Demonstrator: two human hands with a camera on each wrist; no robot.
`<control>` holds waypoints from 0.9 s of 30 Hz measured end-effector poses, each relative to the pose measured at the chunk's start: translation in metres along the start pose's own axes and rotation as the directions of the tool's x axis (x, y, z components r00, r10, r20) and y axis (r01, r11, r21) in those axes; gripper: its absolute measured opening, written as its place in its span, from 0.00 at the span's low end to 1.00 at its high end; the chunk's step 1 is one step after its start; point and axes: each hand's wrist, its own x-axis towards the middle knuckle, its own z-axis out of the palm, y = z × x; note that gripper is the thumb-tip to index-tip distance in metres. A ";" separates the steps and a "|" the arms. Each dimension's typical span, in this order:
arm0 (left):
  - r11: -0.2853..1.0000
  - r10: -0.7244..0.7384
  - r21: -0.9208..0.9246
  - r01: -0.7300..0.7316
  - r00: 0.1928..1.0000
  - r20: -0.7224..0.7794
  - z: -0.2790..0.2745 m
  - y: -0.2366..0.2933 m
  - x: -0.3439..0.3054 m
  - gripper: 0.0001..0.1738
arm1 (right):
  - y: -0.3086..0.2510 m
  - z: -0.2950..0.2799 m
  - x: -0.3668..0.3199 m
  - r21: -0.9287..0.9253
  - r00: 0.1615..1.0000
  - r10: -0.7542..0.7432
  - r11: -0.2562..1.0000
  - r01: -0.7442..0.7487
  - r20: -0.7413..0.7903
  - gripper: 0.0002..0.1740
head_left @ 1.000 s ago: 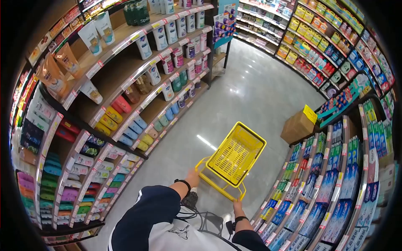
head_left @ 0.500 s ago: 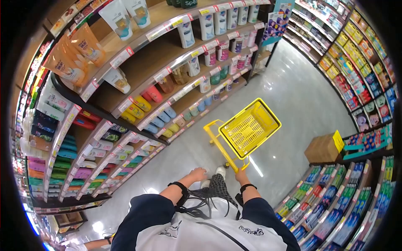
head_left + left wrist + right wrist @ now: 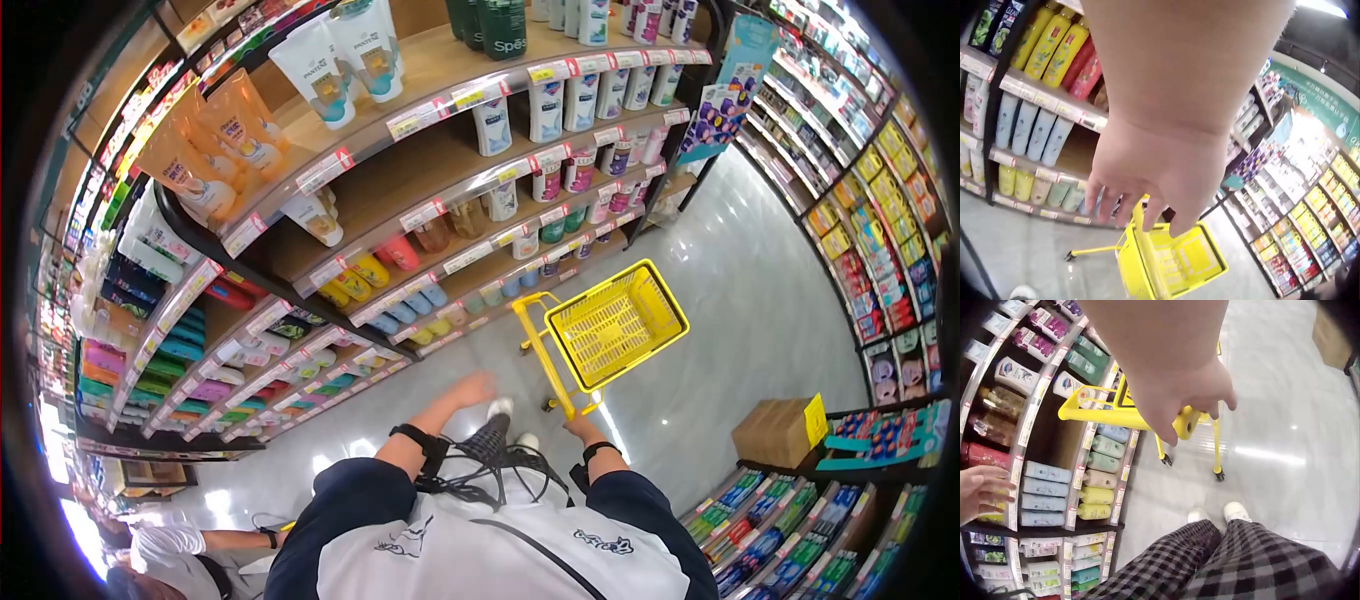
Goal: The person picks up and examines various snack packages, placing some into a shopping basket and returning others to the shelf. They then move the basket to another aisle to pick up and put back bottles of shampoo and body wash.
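Note:
A yellow shopping cart (image 3: 645, 345) with a slotted basket stands on the aisle floor ahead of me. My right hand (image 3: 582, 430) grips the near right end of its handle (image 3: 1100, 417); in the right wrist view the thumb lies on one side and the fingers on the other. My left hand (image 3: 470, 388) is off the handle, held in the air to its left with fingers extended. In the left wrist view the left hand (image 3: 1154, 175) overlaps the cart, and nothing shows in its grasp. Bottles of body wash (image 3: 1047, 47) line the shelves beside it.
A curved shelf (image 3: 430, 180) with bottles and tubes runs along the left. At right sit a cardboard box (image 3: 775, 432) and racks of toothpaste boxes (image 3: 770, 530). Another person (image 3: 175, 550) is at lower left. Grey floor (image 3: 710, 320) extends beyond the cart.
Both hands were on the handle; the left hand has let go and moved left, away from it. The right hand keeps its grip. The view has turned left toward the shelf, and another person has come into sight.

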 end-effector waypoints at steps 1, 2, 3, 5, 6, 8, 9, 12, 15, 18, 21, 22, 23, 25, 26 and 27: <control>1.000 -0.014 -0.025 0.013 0.999 -0.048 -0.011 -0.003 0.011 0.23 | 0.009 0.000 0.010 -0.014 0.999 -0.044 0.999 0.044 0.026 0.33; 0.998 -0.031 -0.050 0.026 0.995 -0.091 -0.023 -0.007 0.022 0.22 | 0.018 0.002 0.020 -0.024 0.995 -0.084 0.996 0.086 0.056 0.34; 0.990 -0.039 -0.140 0.018 0.988 -0.148 -0.040 -0.001 0.031 0.22 | 0.019 -0.008 0.035 -0.162 0.965 -0.171 0.965 0.205 0.199 0.32; 0.962 -0.027 -0.269 -0.040 0.970 -0.243 -0.089 0.030 0.043 0.20 | -0.042 -0.066 -0.007 0.111 0.978 0.074 0.989 -0.097 0.196 0.30; 0.946 -0.001 -0.310 -0.091 0.958 -0.287 -0.122 0.057 0.047 0.19 | -0.074 -0.099 -0.020 0.245 0.959 0.193 0.939 -0.242 0.207 0.29; 0.916 0.045 -0.351 -0.192 0.921 -0.387 -0.164 0.080 0.067 0.17 | -0.097 -0.136 0.007 0.153 0.997 0.065 0.986 -0.071 0.042 0.26; 0.906 0.064 -0.350 -0.237 0.895 -0.441 -0.180 0.083 0.082 0.17 | -0.110 -0.157 0.019 0.097 0.999 -0.004 0.995 0.007 -0.039 0.24; 0.869 0.167 -0.301 -0.393 0.805 -0.569 -0.236 0.112 0.119 0.17 | -0.195 -0.236 0.004 -0.006 0.866 -0.334 0.934 0.357 -0.372 0.23; 0.856 0.357 0.003 -0.518 0.585 -0.728 -0.311 0.167 0.135 0.22 | -0.281 -0.304 0.009 -0.031 0.624 -0.495 0.798 0.602 -0.605 0.18; 0.800 0.445 0.198 -0.566 0.339 -0.829 -0.375 0.203 0.158 0.29 | -0.401 -0.374 -0.032 -0.047 0.392 -0.562 0.611 0.790 -0.729 0.19; 0.821 0.394 0.235 -0.521 0.217 -0.893 -0.425 0.223 0.188 0.37 | -0.497 -0.425 -0.052 -0.166 0.125 -0.534 0.464 0.870 -0.836 0.23; 0.837 0.350 0.207 -0.506 0.206 -0.914 -0.436 0.228 0.198 0.38 | -0.522 -0.440 -0.054 -0.216 0.061 -0.516 0.458 0.862 -0.854 0.27; 0.853 0.305 0.176 -0.490 0.196 -0.932 -0.446 0.232 0.207 0.40 | -0.544 -0.452 -0.052 -0.263 -0.002 -0.498 0.454 0.851 -0.867 0.31; 0.840 0.264 0.090 -0.534 0.259 -0.929 -0.461 0.236 0.224 0.43 | -0.575 -0.468 -0.037 -0.327 -0.074 -0.482 0.467 0.821 -0.873 0.38; 0.834 0.241 0.041 -0.551 0.295 -0.925 -0.465 0.235 0.230 0.45 | -0.585 -0.473 -0.030 -0.355 -0.104 -0.475 0.477 0.804 -0.874 0.42; 0.846 0.248 0.048 -0.531 0.313 -0.917 -0.468 0.233 0.235 0.46 | -0.591 -0.478 -0.022 -0.274 -0.036 -0.464 0.456 0.847 -0.885 0.45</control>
